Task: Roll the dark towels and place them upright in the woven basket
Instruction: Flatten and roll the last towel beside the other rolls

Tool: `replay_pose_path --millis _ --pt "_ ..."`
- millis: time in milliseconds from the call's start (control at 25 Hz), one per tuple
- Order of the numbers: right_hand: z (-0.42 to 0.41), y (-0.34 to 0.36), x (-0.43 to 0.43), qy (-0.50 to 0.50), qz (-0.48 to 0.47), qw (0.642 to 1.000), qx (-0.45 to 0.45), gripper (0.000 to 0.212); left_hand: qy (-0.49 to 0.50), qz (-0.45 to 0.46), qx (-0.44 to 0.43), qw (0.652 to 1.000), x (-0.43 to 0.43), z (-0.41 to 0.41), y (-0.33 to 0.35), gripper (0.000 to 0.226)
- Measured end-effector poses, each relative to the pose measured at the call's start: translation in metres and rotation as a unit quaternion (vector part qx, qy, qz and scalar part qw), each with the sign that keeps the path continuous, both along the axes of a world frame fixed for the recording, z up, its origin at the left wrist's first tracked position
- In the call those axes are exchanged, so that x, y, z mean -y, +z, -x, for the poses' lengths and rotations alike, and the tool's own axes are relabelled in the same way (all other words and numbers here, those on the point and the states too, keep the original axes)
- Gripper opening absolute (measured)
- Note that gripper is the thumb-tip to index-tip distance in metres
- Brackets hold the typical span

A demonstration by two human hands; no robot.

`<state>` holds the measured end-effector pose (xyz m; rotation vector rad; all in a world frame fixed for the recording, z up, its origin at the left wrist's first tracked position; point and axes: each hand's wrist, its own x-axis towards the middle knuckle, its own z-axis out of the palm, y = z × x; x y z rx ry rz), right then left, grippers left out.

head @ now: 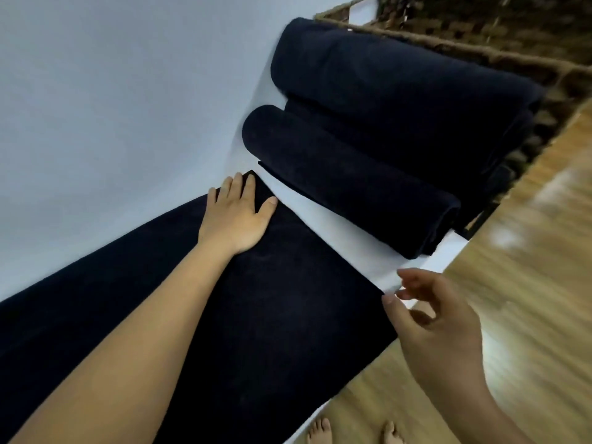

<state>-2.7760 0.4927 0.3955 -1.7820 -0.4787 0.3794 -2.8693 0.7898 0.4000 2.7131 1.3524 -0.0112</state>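
I am at the start of rolling the flat dark towel (288,315), which lies stretched out lengthwise on the white bench (112,107). My left hand (235,216) rests palm down on its far corner, fingers straight and a little spread, pressing the cloth flat. My right hand (439,318) hovers at the other corner of the same short edge, fingers loosely curled and holding nothing, thumb right beside the hem.

Two rolled towels (349,181) lie on their sides just beyond that edge, not yet in the woven basket (480,30), whose rim the farther roll seems to touch.

Next, I judge, both hands need to take the short edge, turn it over evenly and roll it back toward me, kept tight so the roll can stand upright later.
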Motion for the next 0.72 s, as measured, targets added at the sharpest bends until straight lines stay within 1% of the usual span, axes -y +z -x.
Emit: replay_pose_path --millis 80,120,160,200,280,400,440,520,560,640,720 --pt "0.001 -0.002 0.005 -0.010 -0.015 0.993 -0.119 0.012 -0.002 0.005 0.007 1.000 0.000 0.001 0.000 0.075" --pt "0.000 -0.001 0.008 0.011 -0.030 0.984 -0.176 0.010 0.004 0.002 0.007 1.000 -0.002 -0.001 -0.001 0.075" --pt "-0.002 -0.001 0.009 0.041 -0.042 0.975 -0.215 0.013 0.009 -0.002 0.006 1.000 -0.006 -0.005 -0.001 0.074" --pt "-0.005 0.001 0.010 0.065 -0.047 0.970 -0.229 0.013 0.012 -0.006 0.009 1.000 -0.009 -0.009 -0.001 0.072" --pt "-0.012 0.006 0.010 0.079 -0.061 0.974 -0.206 0.010 0.010 -0.014 0.039 0.999 -0.013 -0.011 0.000 0.061" --pt "-0.025 0.007 0.016 0.088 -0.087 0.974 -0.192 0.014 0.024 -0.020 0.155 0.987 -0.019 -0.008 0.004 0.028" --pt "-0.026 0.005 0.019 0.099 -0.081 0.974 -0.185 0.013 0.045 -0.022 0.167 0.985 -0.021 -0.008 0.005 0.024" --pt "-0.025 0.001 0.026 0.114 -0.074 0.976 -0.172 0.006 0.084 -0.028 0.165 0.982 -0.028 -0.009 0.006 0.026" --pt "-0.024 -0.001 0.028 0.118 -0.075 0.975 -0.170 0.006 0.101 -0.026 0.172 0.980 -0.030 -0.011 0.007 0.029" --pt "-0.021 -0.002 0.028 0.122 -0.064 0.975 -0.175 0.010 0.119 -0.031 0.204 0.971 -0.030 -0.013 0.008 0.031" --pt "-0.018 -0.002 0.028 0.114 -0.044 0.975 -0.184 0.013 0.122 -0.066 0.227 0.964 -0.026 -0.013 0.006 0.031"
